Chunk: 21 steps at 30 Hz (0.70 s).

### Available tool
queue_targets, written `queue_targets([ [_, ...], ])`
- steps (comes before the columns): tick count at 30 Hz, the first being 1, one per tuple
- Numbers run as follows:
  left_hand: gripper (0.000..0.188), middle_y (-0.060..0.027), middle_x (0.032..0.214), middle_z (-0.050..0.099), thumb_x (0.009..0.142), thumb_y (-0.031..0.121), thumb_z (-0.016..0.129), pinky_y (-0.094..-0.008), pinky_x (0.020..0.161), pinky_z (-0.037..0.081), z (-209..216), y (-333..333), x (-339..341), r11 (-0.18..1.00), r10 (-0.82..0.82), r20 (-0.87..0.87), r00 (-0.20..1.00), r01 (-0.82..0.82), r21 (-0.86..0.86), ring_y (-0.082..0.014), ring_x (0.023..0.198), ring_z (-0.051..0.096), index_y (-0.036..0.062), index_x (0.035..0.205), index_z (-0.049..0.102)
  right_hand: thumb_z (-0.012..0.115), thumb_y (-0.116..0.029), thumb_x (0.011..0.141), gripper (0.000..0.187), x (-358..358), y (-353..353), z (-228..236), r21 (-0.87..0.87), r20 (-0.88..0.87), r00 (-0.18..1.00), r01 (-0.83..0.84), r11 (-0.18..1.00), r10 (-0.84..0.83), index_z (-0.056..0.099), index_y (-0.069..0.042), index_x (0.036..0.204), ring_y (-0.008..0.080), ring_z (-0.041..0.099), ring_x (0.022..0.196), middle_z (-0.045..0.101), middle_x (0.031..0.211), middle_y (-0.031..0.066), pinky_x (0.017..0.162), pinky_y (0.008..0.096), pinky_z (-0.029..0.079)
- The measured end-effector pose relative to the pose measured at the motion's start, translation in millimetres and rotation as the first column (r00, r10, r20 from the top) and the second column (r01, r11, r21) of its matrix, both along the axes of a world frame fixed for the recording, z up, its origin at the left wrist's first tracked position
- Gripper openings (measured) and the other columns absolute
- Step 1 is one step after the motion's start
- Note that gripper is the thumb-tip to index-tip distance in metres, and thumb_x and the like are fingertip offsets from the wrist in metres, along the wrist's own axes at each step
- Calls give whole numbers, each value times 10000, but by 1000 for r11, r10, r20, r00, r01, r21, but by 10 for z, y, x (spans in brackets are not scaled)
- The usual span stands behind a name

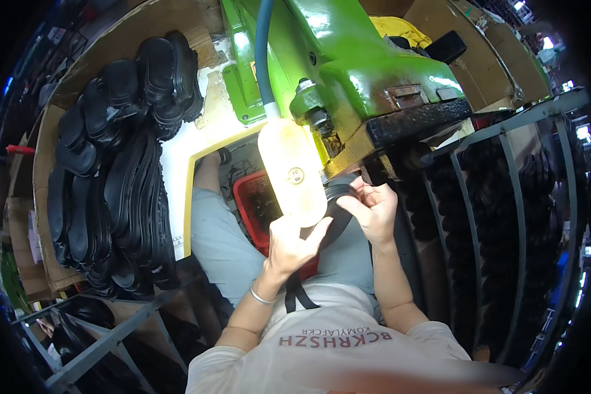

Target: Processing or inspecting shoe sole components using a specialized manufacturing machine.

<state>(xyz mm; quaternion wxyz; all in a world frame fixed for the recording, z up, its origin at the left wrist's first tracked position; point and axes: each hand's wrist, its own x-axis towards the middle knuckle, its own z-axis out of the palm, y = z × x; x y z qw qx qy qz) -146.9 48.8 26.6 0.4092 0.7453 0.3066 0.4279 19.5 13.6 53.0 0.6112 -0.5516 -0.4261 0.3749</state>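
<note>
A black shoe sole (pixel 339 220) is held between my two hands, just below the working end of a green machine (pixel 368 72). My right hand (pixel 373 209) pinches its far right edge between thumb and fingers. At its near left side is my left hand (pixel 291 244), thumb against the sole and fingers partly hidden behind a bright lamp (pixel 293 174). The lamp hangs on a blue-grey flexible neck and covers part of the sole. Metal parts of the machine stand close to my right fingertips.
Stacked black soles (pixel 134 177) fill a cardboard box on the left. A red basket (pixel 246 200) sits below, between my knees. Metal racks (pixel 515 177) holding rows of black soles stand at the right, with another rack (pixel 105 345) at lower left. A yellow-edged white tabletop (pixel 180 177) borders the machine.
</note>
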Motion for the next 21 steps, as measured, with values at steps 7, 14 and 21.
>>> queue_targets([
  [7, 234, -102, 901, 666, 813, -7, 651, -243, 726, 503, -71, 22, 60, 980, -27, 2, 1000, 27, -200, -130, 809, 623, -49, 1029, 572, 741, -10, 736, 252, -82, 70, -71, 62, -63, 992, 116, 991, -112, 554, -17, 905, 48, 573, 657, 640, 787, 37, 571, 168, 439],
  [14, 274, -113, 824, 672, 761, -10, 692, -240, 664, 513, -44, 58, -60, 989, 106, 52, 993, -110, 100, -136, 710, 642, -59, 1010, 591, 767, -54, 719, 246, -19, 28, -128, 42, -30, 998, -45, 998, 46, 599, -7, 892, 37, 548, 673, 631, 811, 19, 610, 176, 435],
  [21, 310, -55, 741, 660, 754, 41, 723, -221, 607, 489, -16, 414, 18, 988, -153, -100, 983, 154, 1, -98, 662, 616, 9, 1041, 610, 735, -49, 754, 227, 104, -42, -36, -124, -39, 994, 101, 987, -107, 542, -5, 866, 50, 562, 679, 629, 790, 37, 620, 180, 442],
])
